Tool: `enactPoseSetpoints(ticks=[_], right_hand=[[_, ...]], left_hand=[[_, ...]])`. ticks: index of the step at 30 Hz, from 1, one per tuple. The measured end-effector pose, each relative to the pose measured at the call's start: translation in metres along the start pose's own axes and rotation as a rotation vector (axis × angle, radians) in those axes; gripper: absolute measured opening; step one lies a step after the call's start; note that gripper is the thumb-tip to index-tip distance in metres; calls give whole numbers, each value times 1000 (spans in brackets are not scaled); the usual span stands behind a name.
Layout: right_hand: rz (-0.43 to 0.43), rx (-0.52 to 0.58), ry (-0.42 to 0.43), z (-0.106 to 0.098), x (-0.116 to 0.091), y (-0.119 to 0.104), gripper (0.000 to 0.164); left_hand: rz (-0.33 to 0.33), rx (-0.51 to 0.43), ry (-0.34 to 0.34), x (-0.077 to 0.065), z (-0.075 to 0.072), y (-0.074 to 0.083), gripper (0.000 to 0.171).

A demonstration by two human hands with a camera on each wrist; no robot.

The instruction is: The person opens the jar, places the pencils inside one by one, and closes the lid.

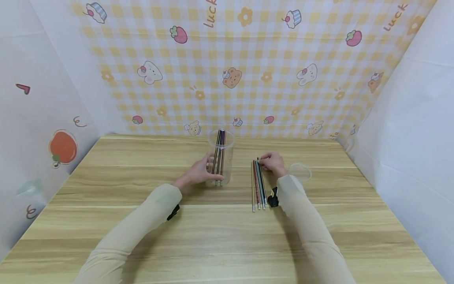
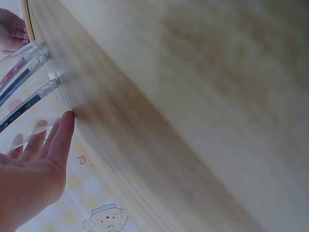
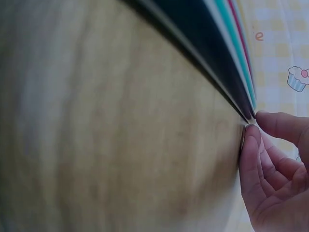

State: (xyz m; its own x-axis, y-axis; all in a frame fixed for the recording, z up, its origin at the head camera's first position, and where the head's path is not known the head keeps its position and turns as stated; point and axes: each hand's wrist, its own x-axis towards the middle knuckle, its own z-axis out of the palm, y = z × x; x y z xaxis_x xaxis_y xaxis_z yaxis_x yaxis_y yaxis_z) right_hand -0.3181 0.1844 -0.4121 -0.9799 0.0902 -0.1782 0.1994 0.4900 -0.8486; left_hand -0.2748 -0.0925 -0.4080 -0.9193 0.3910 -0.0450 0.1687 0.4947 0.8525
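Observation:
A clear plastic jar stands upright on the table with several pencils leaning inside it, eraser ends down. My left hand holds the jar from its left side, thumb across the front and fingers behind. In the left wrist view, the ferrules and HB marks of three pencils show through the plastic. To the right of the jar lies a row of pencils, among them a natural one, a red one and a teal one. My right hand pinches the far tip of a black pencil at the row's right side.
A round clear lid lies on the wooden table to the right of my right hand. Behind the table hangs a yellow checked cloth, and white cloths flank both sides.

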Motion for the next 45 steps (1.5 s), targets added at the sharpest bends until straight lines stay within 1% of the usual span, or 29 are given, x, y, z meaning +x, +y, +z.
enactPoseSetpoints(ticks=[7,12,18,23,26,28,31,33,35,39,41,45], right_hand=[[-16,-82,-22,-4,-3,-1,17],[-34,-170,-51,-7,-5,-3,17],[-28,-242,-84,-8,-5,-5,20],[-41,-294,-111,-9,-7,-7,9],[-58,-314,-123,-9,-7,-7,14],[-73,-325,-134,-11,-8,-7,15],[-73,-285,-156,-13,-8,-5,14],[-75,-252,-177,-16,-8,-4,21],[-65,-196,-193,-19,-8,-1,28],[-56,-109,-225,-25,-8,3,34],[-48,-70,-222,-27,-8,4,34],[-66,-13,-201,-32,-10,3,33]], left_hand=[[-7,-4,-1,0,0,0,90],[-10,0,0,0,0,1,93],[-13,8,1,-1,-1,2,95],[-15,0,-1,0,-1,1,92],[-14,-7,-3,0,-1,1,90],[-13,-9,-3,0,0,2,89],[-12,-5,-3,-1,0,2,90],[-10,1,-2,-1,-1,3,90],[-9,6,-2,-2,-1,3,90],[-9,2,-4,-3,-1,3,90],[-11,-7,-4,-3,-1,3,89],[-11,-9,-2,-3,0,3,89]])
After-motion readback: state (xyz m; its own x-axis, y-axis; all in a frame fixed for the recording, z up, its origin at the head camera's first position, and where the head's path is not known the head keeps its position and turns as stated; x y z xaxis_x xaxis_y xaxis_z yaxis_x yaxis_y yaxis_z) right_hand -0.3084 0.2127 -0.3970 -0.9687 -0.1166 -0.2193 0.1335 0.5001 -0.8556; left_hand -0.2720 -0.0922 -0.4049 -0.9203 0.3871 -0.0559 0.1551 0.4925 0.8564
